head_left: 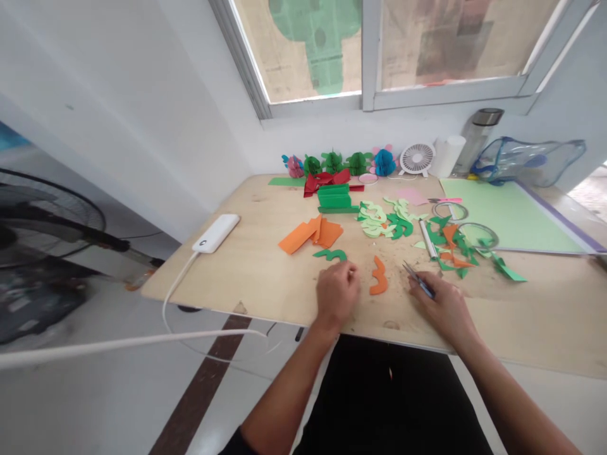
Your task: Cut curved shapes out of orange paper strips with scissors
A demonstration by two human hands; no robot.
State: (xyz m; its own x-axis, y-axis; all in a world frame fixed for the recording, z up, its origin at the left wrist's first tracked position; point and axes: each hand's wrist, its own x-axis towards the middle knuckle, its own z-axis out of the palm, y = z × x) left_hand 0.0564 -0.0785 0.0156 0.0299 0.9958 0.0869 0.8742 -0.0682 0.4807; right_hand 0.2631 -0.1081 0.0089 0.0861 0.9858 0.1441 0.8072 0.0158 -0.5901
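Observation:
My left hand [337,292] rests on the table with its fingers curled; what they hold, if anything, is hidden. Just beyond its knuckles lies a green wavy paper cutout [334,254], close to or touching the hand. In my right hand [443,306] is a small pair of scissors [418,278], their slim metal blades pointing forward and left. Between the two hands an orange wavy paper cutout [378,278] lies flat. Folded orange paper pieces [308,235] are spread ahead of my left hand. Light and dark green cutouts [374,218] form a pile farther back.
Paper scraps [458,249] and a white pen-like tube [427,239] lie ahead of my right hand. Folded green paper [334,196], a small fan [417,158] and a bottle [477,139] stand toward the wall. A white power bank [217,232] with a cable sits left.

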